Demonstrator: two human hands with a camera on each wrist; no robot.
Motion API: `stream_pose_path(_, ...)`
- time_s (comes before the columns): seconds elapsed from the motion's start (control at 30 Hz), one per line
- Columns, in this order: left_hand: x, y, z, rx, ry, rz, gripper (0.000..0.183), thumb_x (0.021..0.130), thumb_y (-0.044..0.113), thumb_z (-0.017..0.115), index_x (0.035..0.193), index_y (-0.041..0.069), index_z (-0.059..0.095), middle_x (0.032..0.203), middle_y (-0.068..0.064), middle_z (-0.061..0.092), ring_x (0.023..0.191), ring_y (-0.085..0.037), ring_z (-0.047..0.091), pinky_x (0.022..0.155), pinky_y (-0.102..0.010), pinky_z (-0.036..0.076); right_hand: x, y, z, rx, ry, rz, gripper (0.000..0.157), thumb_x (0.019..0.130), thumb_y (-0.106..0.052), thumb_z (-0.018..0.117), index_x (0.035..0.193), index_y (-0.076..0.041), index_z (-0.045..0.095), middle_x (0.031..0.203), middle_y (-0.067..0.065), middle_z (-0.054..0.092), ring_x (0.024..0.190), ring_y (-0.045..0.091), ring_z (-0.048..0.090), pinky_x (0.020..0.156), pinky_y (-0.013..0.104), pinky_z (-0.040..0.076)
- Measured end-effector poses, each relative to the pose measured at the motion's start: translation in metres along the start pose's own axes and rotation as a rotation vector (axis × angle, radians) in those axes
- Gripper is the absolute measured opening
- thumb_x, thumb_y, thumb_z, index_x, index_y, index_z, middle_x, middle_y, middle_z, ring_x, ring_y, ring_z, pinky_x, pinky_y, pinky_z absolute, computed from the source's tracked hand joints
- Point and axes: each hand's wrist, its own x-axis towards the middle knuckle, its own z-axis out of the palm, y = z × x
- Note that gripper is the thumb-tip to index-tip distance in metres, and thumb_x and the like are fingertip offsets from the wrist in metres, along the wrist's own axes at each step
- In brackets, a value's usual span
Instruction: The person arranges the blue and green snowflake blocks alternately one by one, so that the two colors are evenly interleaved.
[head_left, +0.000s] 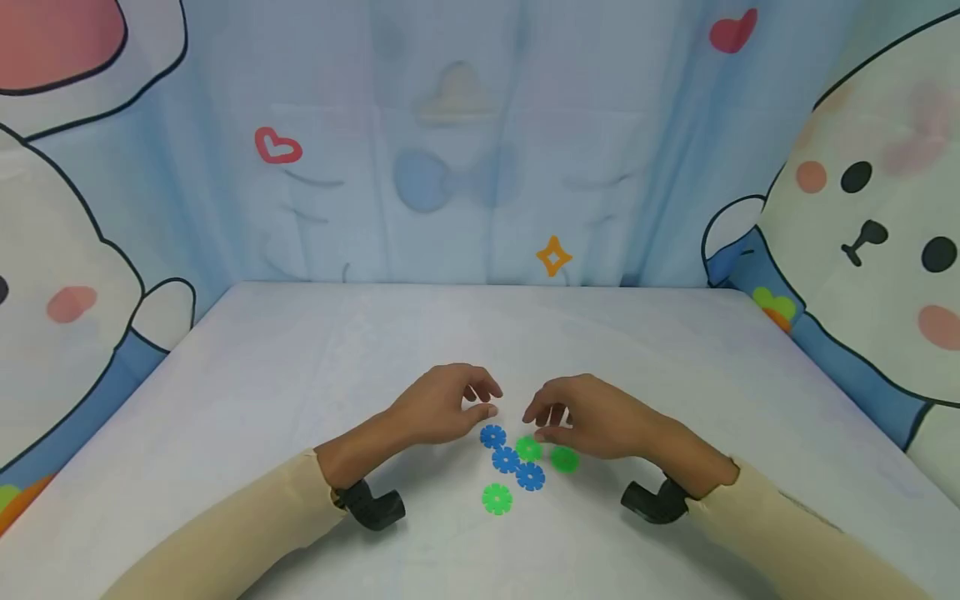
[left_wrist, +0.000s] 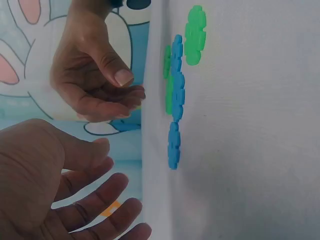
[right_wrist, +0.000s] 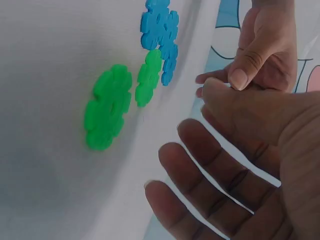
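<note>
My left hand [head_left: 442,406] hovers over the table, fingers loosely bent and holding nothing. Opposite it, my right hand [head_left: 596,417] hangs with relaxed fingers, also holding nothing. Below and between them lie flat, notched, flower-shaped plastic discs. A blue disc [head_left: 492,436] is nearest the left thumb, followed by a second blue disc [head_left: 506,459] and a third blue disc [head_left: 530,476] in a slanting row. One green disc [head_left: 528,448] is by the right thumb, and another green disc [head_left: 565,458] lies under the right palm's side. A third green disc [head_left: 497,498] sits nearer me.
The white table [head_left: 360,333] ends at a light blue curtain [head_left: 465,167] with printed hearts and a star. Large cartoon animals are printed on both sides. A black wrist strap mount [head_left: 375,507] sits on the left wrist, a matching mount [head_left: 656,502] on the right.
</note>
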Motion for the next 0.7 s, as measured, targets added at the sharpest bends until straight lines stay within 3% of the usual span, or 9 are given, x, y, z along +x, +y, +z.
stream_pose_path(0.17,0.006,-0.006,0.006,-0.084,-0.109,-0.034,0.022,0.092,0.022,0.068,0.113,0.018,0.07,0.113,0.002,0.069,0.107,-0.017,0.062,0.091,-0.036,0.05,0.008,0.002,0.002,0.091,-0.063,-0.041,0.017,0.09,-0.021,0.072,0.107,-0.018,0.072,0.101,-0.007,0.07,0.087,0.004,0.063,0.075,0.024,0.054)
stream_pose_path(0.33,0.007,-0.014,0.012,-0.072,-0.201,-0.005,0.028,0.087,0.021,0.074,0.116,0.022,0.071,0.117,0.004,0.066,0.112,-0.018,0.057,0.098,-0.039,0.046,0.012,0.008,0.006,0.111,-0.087,-0.021,0.016,0.089,-0.02,0.073,0.104,-0.019,0.072,0.1,-0.008,0.069,0.086,0.005,0.061,0.072,0.022,0.053)
stream_pose_path(0.5,0.008,-0.018,0.016,-0.007,-0.199,0.067,0.034,0.086,0.025,0.076,0.119,0.023,0.069,0.121,0.001,0.062,0.115,-0.019,0.053,0.098,-0.042,0.043,0.011,0.015,0.01,0.117,-0.087,0.008,0.018,0.088,-0.023,0.075,0.105,-0.021,0.071,0.101,-0.011,0.068,0.087,0.006,0.06,0.072,0.022,0.052)
stream_pose_path(0.7,0.008,-0.019,0.015,0.053,-0.171,0.1,0.031,0.085,0.027,0.078,0.115,0.023,0.071,0.116,0.0,0.064,0.111,-0.017,0.054,0.094,-0.04,0.042,0.01,0.022,0.013,0.144,-0.087,-0.033,0.021,0.085,-0.027,0.077,0.106,-0.023,0.071,0.101,-0.011,0.067,0.086,0.007,0.059,0.074,0.023,0.051)
